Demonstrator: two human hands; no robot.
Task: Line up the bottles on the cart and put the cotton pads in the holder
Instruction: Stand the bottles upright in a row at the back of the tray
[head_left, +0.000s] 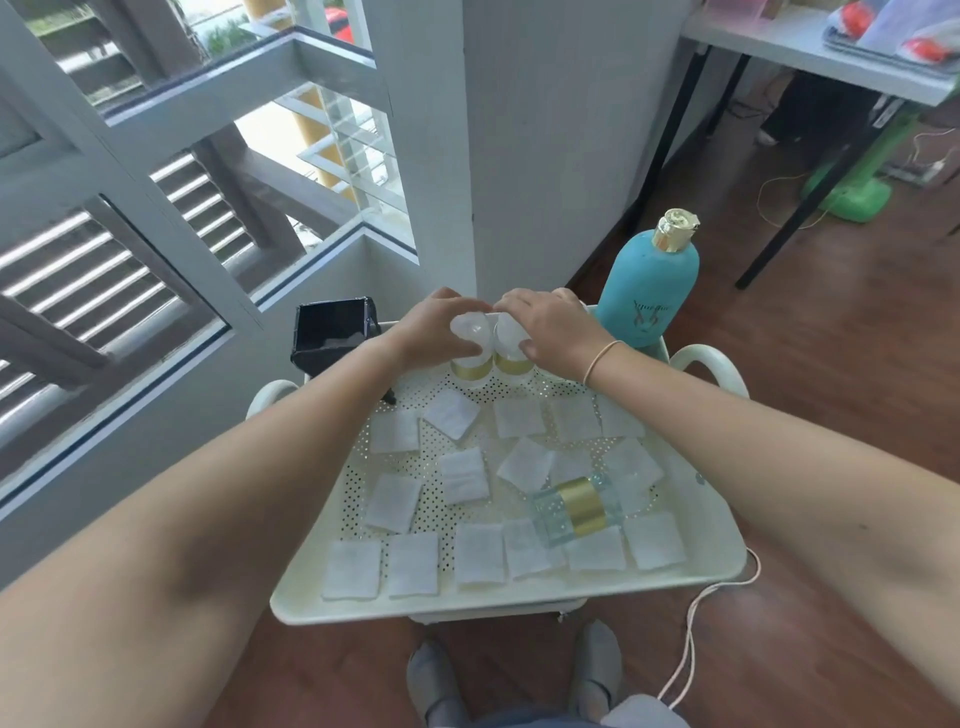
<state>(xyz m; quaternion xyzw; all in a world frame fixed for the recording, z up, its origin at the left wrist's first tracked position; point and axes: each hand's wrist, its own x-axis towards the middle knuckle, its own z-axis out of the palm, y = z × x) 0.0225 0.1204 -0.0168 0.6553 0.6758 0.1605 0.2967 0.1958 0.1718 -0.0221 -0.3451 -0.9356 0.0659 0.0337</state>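
On the white cart tray (722, 530), two clear bottles with gold bands stand side by side at the far edge. My left hand (436, 330) grips the left bottle (470, 364) by its clear cap. My right hand (550, 327) grips the right bottle (513, 361) the same way. A third clear bottle with a gold band (579, 506) lies on its side at the right of the tray. A tall teal bottle with a gold cap (649, 291) stands at the far right corner. Several white cotton pads (462, 475) lie scattered over the tray. The black holder (332, 332) sits at the far left corner.
A white pillar and window frames stand behind the cart. A table with black legs (810, 47) is at the upper right, with a green stand (852, 192) on the wooden floor. A thin cable (691, 623) trails beside the cart. My feet are below the tray's near edge.
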